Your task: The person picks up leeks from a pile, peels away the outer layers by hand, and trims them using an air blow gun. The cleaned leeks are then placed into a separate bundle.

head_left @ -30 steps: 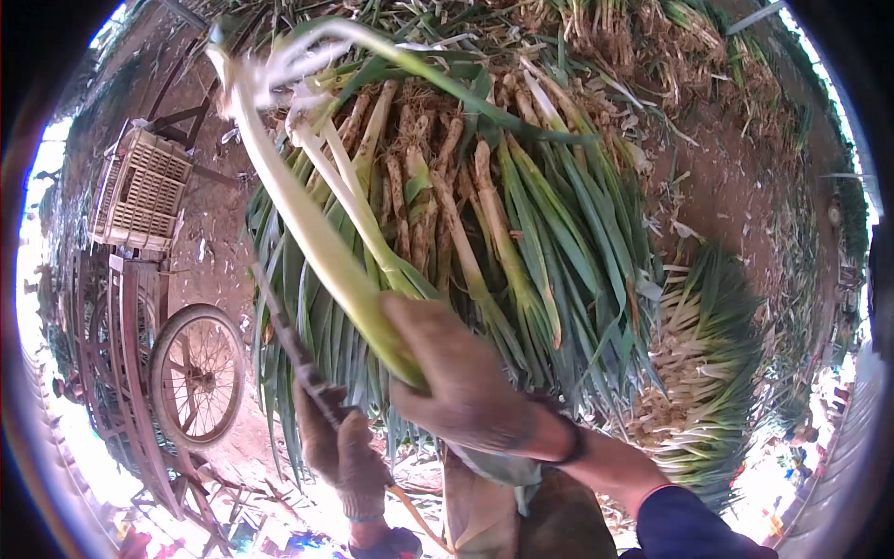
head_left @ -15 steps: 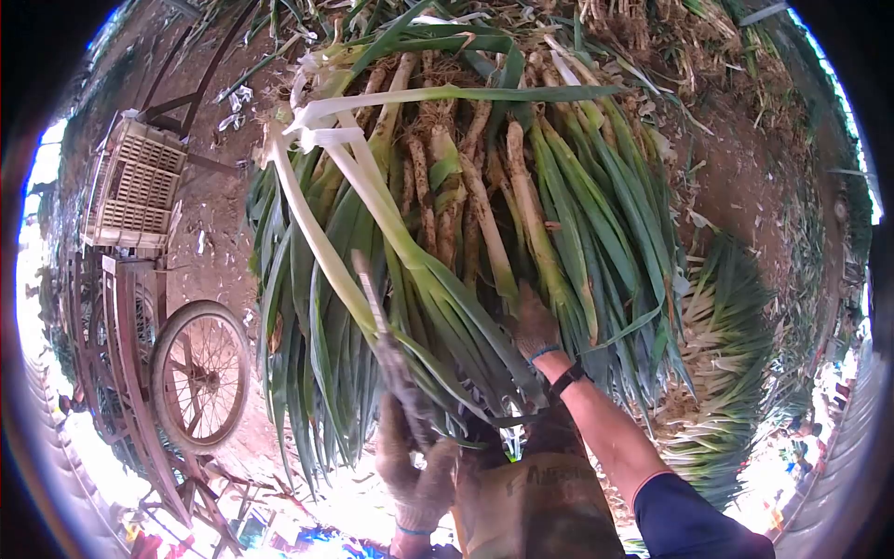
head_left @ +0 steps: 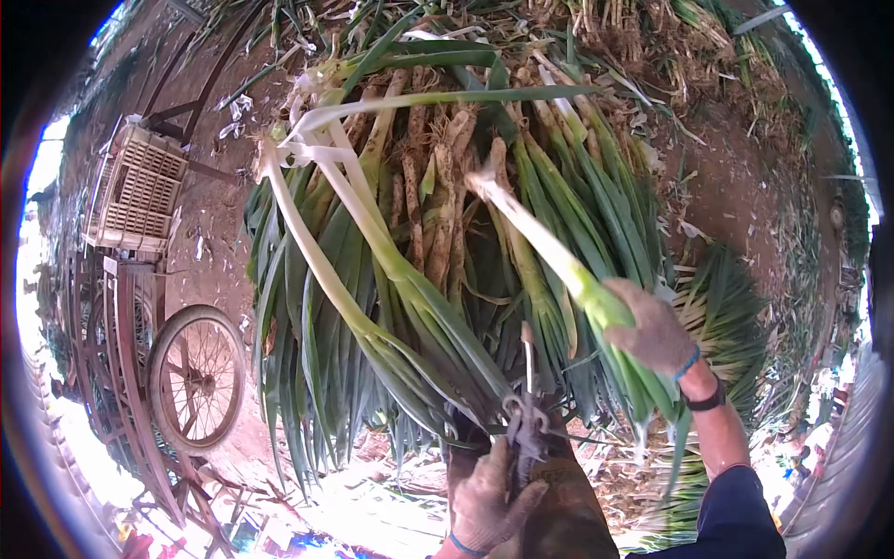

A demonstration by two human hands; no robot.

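My right hand, in a work glove, is closed around a leek at the right of the pile. The leek's root end points up and left, its pale shank is bare, and its leaves hang below my hand. Low in the middle, my gloved left hand grips a thin, blade-like tool with a grey wrapped lower part. The tool points upward, close to my lap. In front lies a big pile of leeks, several with soil-covered shanks. Some cleaner, white-shanked leeks rest across its left side.
A spoked wheel and a cart frame stand at the left, with a slatted crate beyond. Another heap of leeks lies at the right. More bundles are at the back. Scraps litter the soil.
My right hand has lifted a leek from the pile, moving it up and right. My left hand and the tool have moved right and down, and the tool now stands more upright.
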